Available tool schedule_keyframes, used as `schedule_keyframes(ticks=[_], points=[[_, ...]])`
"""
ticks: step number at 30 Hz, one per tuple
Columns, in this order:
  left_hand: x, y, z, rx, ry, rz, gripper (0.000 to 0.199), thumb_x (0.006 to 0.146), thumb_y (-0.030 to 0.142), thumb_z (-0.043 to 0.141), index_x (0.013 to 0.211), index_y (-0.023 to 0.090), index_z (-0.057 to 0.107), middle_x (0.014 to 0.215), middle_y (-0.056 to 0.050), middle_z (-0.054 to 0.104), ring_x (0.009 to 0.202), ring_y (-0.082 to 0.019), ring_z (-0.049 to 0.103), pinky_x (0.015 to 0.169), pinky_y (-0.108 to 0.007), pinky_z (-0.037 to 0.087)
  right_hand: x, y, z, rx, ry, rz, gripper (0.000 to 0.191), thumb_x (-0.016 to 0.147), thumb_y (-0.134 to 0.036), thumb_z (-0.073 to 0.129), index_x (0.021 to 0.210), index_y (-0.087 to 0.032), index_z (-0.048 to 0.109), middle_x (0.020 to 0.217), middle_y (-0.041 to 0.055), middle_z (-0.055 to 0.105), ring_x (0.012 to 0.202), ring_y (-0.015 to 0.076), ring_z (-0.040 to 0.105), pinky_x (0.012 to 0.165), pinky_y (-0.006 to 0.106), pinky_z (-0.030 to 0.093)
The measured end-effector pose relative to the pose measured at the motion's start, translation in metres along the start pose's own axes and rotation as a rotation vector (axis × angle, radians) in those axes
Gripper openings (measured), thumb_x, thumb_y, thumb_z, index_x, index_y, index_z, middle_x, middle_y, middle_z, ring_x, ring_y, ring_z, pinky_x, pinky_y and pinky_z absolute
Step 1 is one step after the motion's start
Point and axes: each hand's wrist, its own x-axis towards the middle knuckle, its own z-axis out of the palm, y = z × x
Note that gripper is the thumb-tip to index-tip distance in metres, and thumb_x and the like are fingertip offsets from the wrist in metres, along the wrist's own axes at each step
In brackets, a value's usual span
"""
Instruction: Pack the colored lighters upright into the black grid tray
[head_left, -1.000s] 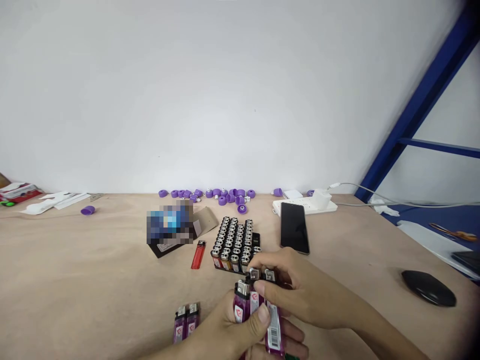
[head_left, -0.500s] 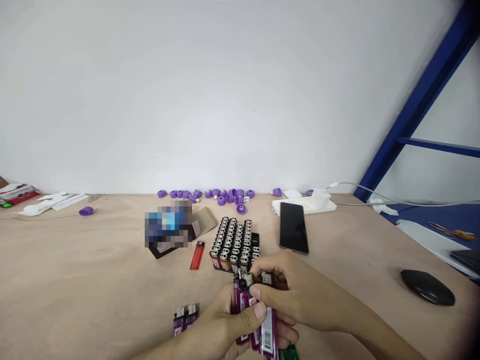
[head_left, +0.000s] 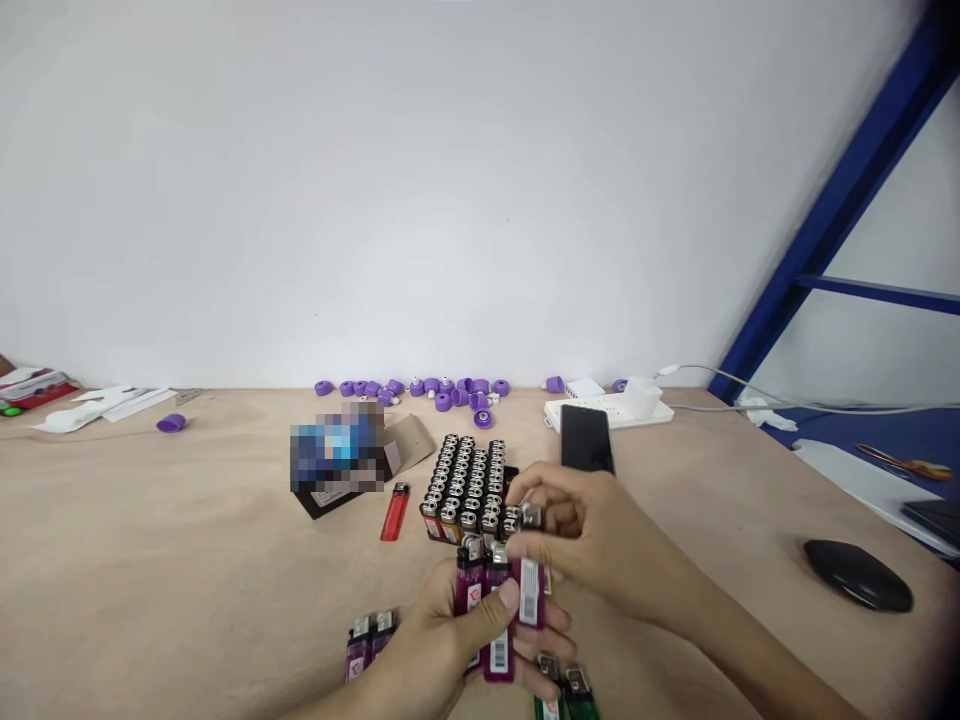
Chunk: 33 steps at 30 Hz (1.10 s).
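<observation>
My left hand (head_left: 450, 640) is low in the picture, its fingers closed around a bunch of purple disposable lighters (head_left: 480, 610) standing head-up. My right hand (head_left: 592, 540) comes in from the right and pinches a purple lighter with a barcode label (head_left: 529, 590) by its metal head. Both hands sit just in front of a tightly packed block of upright lighters (head_left: 465, 490). Two purple lighters (head_left: 371, 640) lie to the left of my left hand. Green lighters (head_left: 562, 690) show at the bottom edge, partly hidden by my fingers. A red lighter (head_left: 395, 511) lies left of the block.
A blurred package on a dark card (head_left: 334, 465) and a cardboard flap (head_left: 409, 442) lie behind the red lighter. Several purple caps (head_left: 442, 390) line the far edge. A phone (head_left: 586, 438), a white power strip (head_left: 607, 413) and a black mouse (head_left: 857, 575) stand to the right.
Both hands and the purple lighters have moved up toward the block. My right hand now covers the lower part of the phone, and the green lighters have come into view at the bottom.
</observation>
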Motion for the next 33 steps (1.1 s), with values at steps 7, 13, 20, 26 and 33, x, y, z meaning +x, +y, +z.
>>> schedule_keyframes(ticks=[7,13,20,26,33], points=[[0.006,0.038,-0.026,0.983,0.156,0.348,0.018,0.089,0.032,0.055,0.094,0.020,0.067,0.097,-0.005,0.068,0.097,-0.025,0.059,0.090,-0.036,0.045,0.030,0.053,-0.033,0.000,0.412,-0.015,0.027,0.079,-0.040,0.065,0.094,-0.018,0.059,0.067,-0.0018,0.060,0.057,0.0148,0.061,0.052,0.027,0.051],[0.021,0.022,-0.035,1.524,-0.005,0.290,0.091,0.072,0.005,0.053,0.153,0.033,0.024,0.142,-0.013,0.054,0.115,-0.036,0.058,0.093,-0.049,0.046,0.033,0.070,-0.013,-0.104,0.295,-0.048,0.012,0.084,-0.023,0.060,0.090,-0.015,0.066,0.067,0.0025,0.068,0.063,0.0170,0.066,0.058,0.026,0.051],[0.023,0.017,-0.026,1.798,0.020,0.160,0.092,0.074,0.005,0.049,0.156,0.029,0.016,0.123,-0.014,0.067,0.099,-0.034,0.065,0.078,-0.041,0.051,0.029,0.063,-0.002,-0.221,0.217,-0.111,0.015,0.089,-0.015,0.054,0.092,-0.016,0.069,0.076,0.0039,0.072,0.068,0.0159,0.066,0.060,0.023,0.047],[0.026,0.013,-0.029,1.802,0.021,0.144,0.095,0.072,0.003,0.047,0.156,0.028,0.011,0.106,-0.010,0.072,0.085,-0.030,0.067,0.070,-0.034,0.050,0.031,0.067,0.000,-0.367,0.152,-0.202,0.019,0.088,-0.006,0.053,0.084,-0.018,0.067,0.076,0.0020,0.069,0.069,0.0165,0.062,0.067,0.025,0.044],[0.025,0.004,-0.031,1.819,-0.004,0.138,0.092,0.074,0.006,0.048,0.157,0.022,0.011,0.107,-0.013,0.072,0.093,-0.034,0.066,0.076,-0.041,0.051,0.026,0.065,0.002,-0.492,0.057,-0.270,0.021,0.095,-0.009,0.043,0.099,-0.017,0.062,0.092,0.0068,0.068,0.083,0.0189,0.063,0.074,0.027,0.046]])
